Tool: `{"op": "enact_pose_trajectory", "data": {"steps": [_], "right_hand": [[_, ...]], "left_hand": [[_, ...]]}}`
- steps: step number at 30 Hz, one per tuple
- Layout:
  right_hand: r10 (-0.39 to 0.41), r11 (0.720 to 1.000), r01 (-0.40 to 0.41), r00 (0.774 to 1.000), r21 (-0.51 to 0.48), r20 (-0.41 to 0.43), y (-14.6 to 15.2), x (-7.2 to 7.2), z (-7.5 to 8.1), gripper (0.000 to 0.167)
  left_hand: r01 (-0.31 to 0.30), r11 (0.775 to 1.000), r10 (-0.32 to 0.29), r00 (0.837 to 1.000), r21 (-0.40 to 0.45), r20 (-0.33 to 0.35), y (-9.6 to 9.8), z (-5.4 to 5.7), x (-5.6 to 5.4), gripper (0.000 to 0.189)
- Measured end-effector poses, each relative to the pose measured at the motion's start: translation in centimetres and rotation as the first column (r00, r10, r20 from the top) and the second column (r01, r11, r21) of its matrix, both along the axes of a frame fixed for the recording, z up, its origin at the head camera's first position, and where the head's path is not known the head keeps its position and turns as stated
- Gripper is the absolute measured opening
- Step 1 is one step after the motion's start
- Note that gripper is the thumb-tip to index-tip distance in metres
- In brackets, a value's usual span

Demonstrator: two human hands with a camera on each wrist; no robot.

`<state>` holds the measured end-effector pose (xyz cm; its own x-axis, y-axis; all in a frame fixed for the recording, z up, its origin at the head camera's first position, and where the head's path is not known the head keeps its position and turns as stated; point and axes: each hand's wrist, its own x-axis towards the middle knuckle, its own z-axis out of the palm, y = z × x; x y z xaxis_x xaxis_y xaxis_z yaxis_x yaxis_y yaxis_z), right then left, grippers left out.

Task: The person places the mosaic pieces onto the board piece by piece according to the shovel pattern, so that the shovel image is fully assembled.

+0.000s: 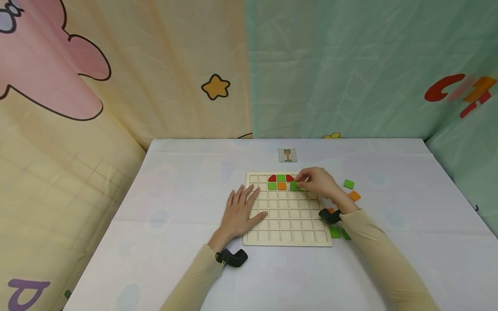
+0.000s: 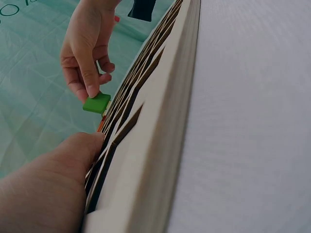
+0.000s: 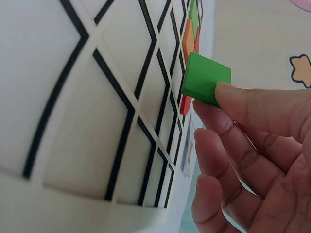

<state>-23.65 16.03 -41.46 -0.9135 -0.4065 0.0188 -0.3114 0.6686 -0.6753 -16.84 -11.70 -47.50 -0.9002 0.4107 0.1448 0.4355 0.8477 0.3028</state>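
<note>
Green square tile (image 1: 293,186) is in the right hand's (image 1: 319,182) grip, thumb and forefinger clamped on one edge, over the grid board's (image 1: 282,236) second row, just right of a laid orange tile (image 1: 282,186). Edge pinch presumably leaves the far side free to meet a cell. Left hand (image 1: 238,214) lies on the board's left side, fingers spread apart, grip around nothing; likely steadying it. Red rounded pieces (image 1: 272,178) flank a green one in the top row. Loose tiles (image 1: 349,184) lie right of the board on the desk (image 1: 175,194), probably there for easy reach by the right hand; a small gridded card (image 1: 287,155) lies beyond the far edge, probably to stay in sight. Head view gives the layout and card design but not the tile's height. Both wrist views show the held tile tilted to the board; can't tell if its lower edge touches. Right wrist view alone shows the curled lower fingers and the tile's thickness clearly; left wrist view adds the board's thick side and dark grooves.
</note>
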Motion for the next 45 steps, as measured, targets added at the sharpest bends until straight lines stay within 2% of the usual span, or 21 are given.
{"op": "enact_pose_trajectory", "data": {"steps": [8,14,23,32,38,41,45], "right_hand": [[-0.025,0.999,0.024,1.000,0.049,0.016,-0.9,-0.3,0.1,0.010],[-0.059,0.996,0.055,0.997,0.072,0.049,-1.1,-0.8,0.0,0.013],[-0.085,0.987,0.086,0.996,0.139,-0.011,-1.6,-1.1,-0.3,0.008],[-0.059,0.978,0.062,0.998,0.197,-0.018,-2.0,-1.0,-0.2,0.007],[-0.025,0.989,0.024,1.000,0.148,0.004,-0.6,-0.4,0.1,0.017],[-0.042,0.993,0.041,0.999,0.113,0.001,0.7,0.0,0.2,0.021],[-0.087,0.989,0.086,0.996,0.117,0.009,2.6,0.6,0.5,0.018]], "left_hand": [[0.000,1.000,0.000,1.000,-0.004,0.002,0.1,0.0,0.0,0.074],[0.005,1.000,-0.004,1.000,0.015,-0.028,0.0,-0.2,0.0,0.074],[-0.002,1.000,0.002,1.000,-0.002,-0.008,0.0,-0.3,0.0,0.075],[0.002,1.000,-0.001,1.000,0.015,-0.021,0.0,-0.1,0.0,0.074],[-0.003,1.000,0.003,1.000,0.007,-0.006,0.0,0.0,0.0,0.074],[-0.001,1.000,0.001,1.000,0.005,-0.005,0.0,0.1,0.0,0.074],[-0.001,1.000,0.001,1.000,0.002,0.000,0.0,0.1,0.1,0.074]]}}
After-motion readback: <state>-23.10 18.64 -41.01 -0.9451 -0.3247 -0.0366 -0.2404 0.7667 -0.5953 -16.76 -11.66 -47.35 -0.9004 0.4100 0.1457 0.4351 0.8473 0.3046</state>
